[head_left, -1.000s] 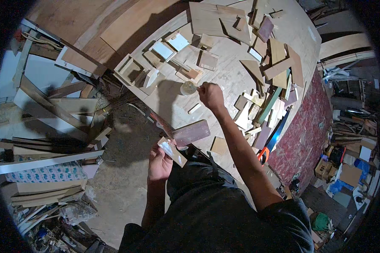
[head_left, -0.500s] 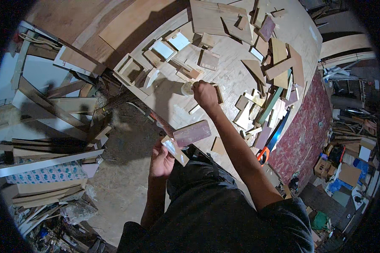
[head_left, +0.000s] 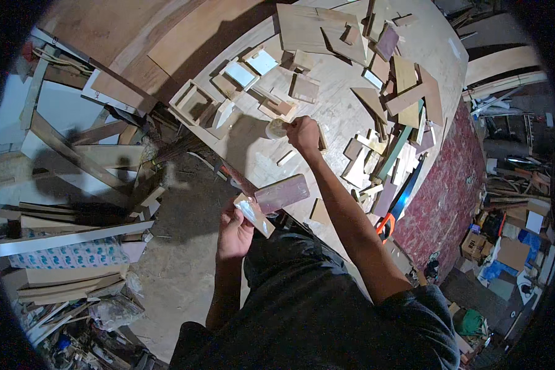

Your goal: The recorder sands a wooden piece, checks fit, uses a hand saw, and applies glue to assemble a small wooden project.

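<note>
The big plywood tabletop (head_left: 327, 117) is littered with wooden offcuts (head_left: 407, 92), kept within arm's reach. The left hand (head_left: 233, 229) grips a small joined wooden piece (head_left: 271, 200) at the tabletop's near edge; the right hand (head_left: 303, 132) reaches out, closed beside a small round container (head_left: 276, 128).

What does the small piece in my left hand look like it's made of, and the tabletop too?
The small flat piece in the left hand looks like pale cut wood with a glossy face that catches light. The tabletop looks like bare, unfinished plywood: matte and light tan.
</note>
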Demonstrator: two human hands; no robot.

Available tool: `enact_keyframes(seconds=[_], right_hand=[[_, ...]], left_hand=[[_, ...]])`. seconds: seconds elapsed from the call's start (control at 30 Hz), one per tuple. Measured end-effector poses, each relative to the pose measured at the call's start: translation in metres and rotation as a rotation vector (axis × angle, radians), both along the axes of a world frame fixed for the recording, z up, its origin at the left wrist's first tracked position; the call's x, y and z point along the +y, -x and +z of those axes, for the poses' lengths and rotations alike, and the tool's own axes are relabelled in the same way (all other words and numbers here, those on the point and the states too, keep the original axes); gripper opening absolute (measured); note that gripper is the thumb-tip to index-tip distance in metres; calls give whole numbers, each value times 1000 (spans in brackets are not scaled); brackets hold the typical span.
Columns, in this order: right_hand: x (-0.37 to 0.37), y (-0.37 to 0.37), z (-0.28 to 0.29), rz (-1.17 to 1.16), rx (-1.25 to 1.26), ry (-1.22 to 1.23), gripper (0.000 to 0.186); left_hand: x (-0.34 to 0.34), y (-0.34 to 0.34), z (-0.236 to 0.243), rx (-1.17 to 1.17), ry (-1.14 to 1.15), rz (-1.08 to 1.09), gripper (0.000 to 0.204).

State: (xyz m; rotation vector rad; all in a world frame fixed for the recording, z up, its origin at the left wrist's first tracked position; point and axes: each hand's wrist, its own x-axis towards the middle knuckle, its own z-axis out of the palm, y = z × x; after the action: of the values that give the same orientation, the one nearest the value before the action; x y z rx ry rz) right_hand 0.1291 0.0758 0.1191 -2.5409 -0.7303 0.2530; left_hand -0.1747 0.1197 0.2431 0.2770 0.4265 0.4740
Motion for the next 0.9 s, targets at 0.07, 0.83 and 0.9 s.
enact_keyframes(seconds=[0.07, 0.83, 0.9], right_hand=[[-4, -3, 0, -72, 152, -128, 27], [-163, 78, 239, -261, 835, -1047, 20], [-170, 86, 252, -195, 764, -1105, 17]], left_hand=[[-2, -1, -1, 33, 1, -1, 36], [-12, -54, 59, 50, -59, -327, 33], [-23, -62, 72, -35, -39, -299, 31]])
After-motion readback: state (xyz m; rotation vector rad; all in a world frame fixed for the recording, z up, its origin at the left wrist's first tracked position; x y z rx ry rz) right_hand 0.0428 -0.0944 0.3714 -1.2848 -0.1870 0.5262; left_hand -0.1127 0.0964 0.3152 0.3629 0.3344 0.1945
